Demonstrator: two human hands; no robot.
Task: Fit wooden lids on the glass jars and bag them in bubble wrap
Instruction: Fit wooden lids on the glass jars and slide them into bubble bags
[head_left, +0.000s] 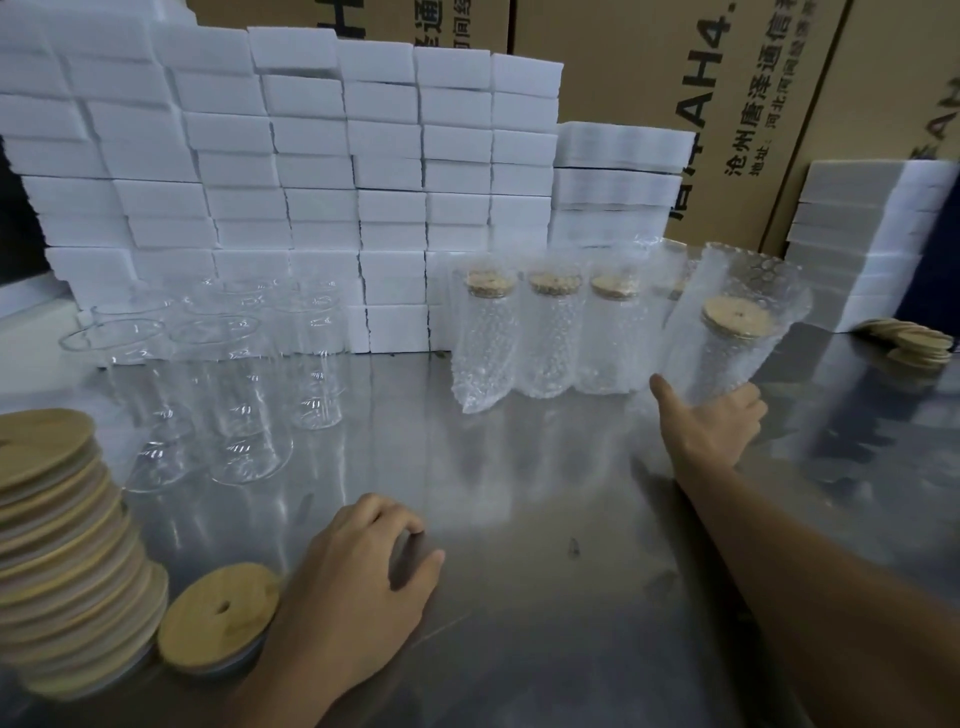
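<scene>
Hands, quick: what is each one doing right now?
Left hand: fingers loosely curled, resting on the table, holding nothing.
Right hand: gripping the base of a tilted bubble-wrapped jar.

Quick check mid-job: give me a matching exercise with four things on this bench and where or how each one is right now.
Things:
1. bagged jar
2. bare glass jars
3. tall lid stack
4. single lid

States:
A. flat on the table beside the left hand
B. uncapped, grouped at left
C. tilted, held by the right hand
D. at the near left edge

Pairs: 1-C, 2-B, 3-D, 4-A
</scene>
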